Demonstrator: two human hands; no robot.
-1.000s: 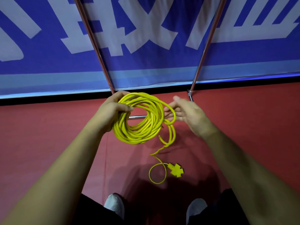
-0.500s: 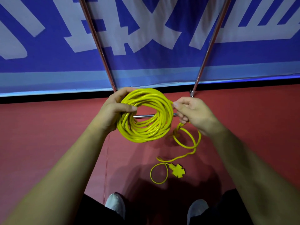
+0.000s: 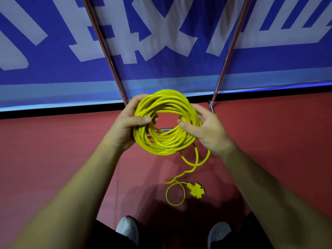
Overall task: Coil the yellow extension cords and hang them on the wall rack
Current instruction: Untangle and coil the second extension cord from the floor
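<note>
A blue banner with large white characters (image 3: 53, 78) fills the upper half of the frame, and a dull red floor (image 3: 53, 159) takes the lower half. Two slanted bare metal rack poles (image 3: 104, 47) run down over the banner to the centre, where a short horizontal metal bar (image 3: 164, 129) shows through the hole of the coil.

At centre frame, the left hand (image 3: 124, 130) grasps the left side of the yellow extension cord coil (image 3: 161, 148), thumb over the strands and fingers curled behind. The right hand (image 3: 208, 133) clasps the right side the same way. The coil is held in the air between them, in front of the bar and above the floor.

A loose yellow tail (image 3: 197, 165) hangs from the lower right of the coil to the floor, ending at a flat yellow cross-shaped socket block (image 3: 195, 190) at lower centre, just above two white shoe tips (image 3: 126, 225).

The step in hand looks like gathering this last length. It would go best with the left hand keeping the bundle pinched while the right feeds in even loops of matching size, so the strands do not spring apart and the socket does not swing
</note>
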